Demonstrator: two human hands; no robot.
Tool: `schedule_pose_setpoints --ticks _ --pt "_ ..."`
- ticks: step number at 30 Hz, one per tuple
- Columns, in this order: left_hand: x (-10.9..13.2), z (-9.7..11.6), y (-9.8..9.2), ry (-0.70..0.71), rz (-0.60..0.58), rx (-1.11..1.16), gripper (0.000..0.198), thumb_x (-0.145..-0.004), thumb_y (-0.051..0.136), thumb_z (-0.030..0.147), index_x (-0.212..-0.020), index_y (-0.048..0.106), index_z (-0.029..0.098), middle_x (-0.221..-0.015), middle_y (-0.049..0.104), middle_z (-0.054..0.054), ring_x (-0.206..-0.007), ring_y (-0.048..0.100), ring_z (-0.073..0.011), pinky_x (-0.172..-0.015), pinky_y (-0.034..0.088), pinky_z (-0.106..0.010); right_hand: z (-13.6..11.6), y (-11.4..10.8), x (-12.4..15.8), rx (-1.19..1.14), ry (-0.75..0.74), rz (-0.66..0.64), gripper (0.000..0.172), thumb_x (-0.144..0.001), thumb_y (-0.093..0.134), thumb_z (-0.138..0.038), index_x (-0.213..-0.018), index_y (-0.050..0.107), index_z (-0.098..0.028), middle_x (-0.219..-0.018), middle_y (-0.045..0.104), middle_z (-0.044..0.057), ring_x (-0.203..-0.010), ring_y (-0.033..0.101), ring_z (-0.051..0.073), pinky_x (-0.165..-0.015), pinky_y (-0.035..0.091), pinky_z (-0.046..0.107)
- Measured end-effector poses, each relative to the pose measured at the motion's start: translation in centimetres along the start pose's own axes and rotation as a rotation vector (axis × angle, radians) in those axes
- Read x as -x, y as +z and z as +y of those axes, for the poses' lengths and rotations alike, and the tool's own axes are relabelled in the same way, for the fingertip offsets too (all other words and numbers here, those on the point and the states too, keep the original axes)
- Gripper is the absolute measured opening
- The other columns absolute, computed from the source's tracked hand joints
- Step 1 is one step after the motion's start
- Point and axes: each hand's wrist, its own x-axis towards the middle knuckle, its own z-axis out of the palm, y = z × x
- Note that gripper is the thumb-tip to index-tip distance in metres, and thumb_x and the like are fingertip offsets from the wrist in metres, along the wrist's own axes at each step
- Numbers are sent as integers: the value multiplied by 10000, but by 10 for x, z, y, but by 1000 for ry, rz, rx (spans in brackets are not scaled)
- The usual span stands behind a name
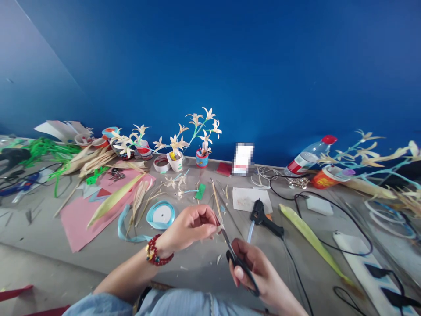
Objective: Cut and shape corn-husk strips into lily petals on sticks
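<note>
My right hand [251, 265] is closed around the black handles of a pair of scissors [241, 264], whose blades point up and to the left. My left hand [195, 226] pinches a small pale piece of corn husk [221, 228] between thumb and fingertips. The blades meet or pass right beside that piece; whether they are cutting it I cannot tell. Beyond the left fingertips lies a thin wooden stick [216, 197]. A roll of blue ribbon [161, 215] lies to the left of my left hand. Small pale scraps [219, 259] lie below my hands.
A black glue gun [263, 219] rests by a white paper [243, 197]. Potted husk flowers [176, 160] stand along the blue wall. Pink paper [80, 221] and husks lie left. At right are a bottle [311, 156], a green husk [312, 241], cables and a power strip [358, 259].
</note>
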Motion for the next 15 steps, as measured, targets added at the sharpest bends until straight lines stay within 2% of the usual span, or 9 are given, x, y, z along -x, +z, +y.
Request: schedule_pose_setpoints --ticks 5,10,13,15 --pt "-1 -1 -1 -29 -2 -1 118 -830 660 257 -814 599 157 -701 613 -3 -581 508 -83 -531 379 -185 3 1 -1 -15 -1 7 618 -645 692 -783 -711 458 -215 -539 505 -54 -442 388 77 -444 275 209" --pt "-3 1 -1 -38 -29 16 115 -831 662 257 -836 627 147 -759 639 -25 -623 551 -93 -567 410 -193 10 -2 0 -8 -36 57 552 -721 695 -705 -687 445 -215 -503 474 -64 -421 361 66 -421 271 193" --pt "-3 3 -2 -30 -39 0 129 -828 668 268 -831 627 146 -800 646 -38 -654 574 -108 -592 438 -209 14 -4 -1 -96 -62 163 512 -736 720 -658 -743 470 -211 -506 510 -57 -389 329 55 -386 258 180" --pt "-4 3 -1 -5 -46 -45 123 -841 654 270 -824 630 150 -771 641 -28 -650 570 -112 -601 440 -218 13 -4 -3 -157 -98 280 466 -734 767 -587 -822 512 -207 -600 599 -20 -399 365 58 -383 298 178"
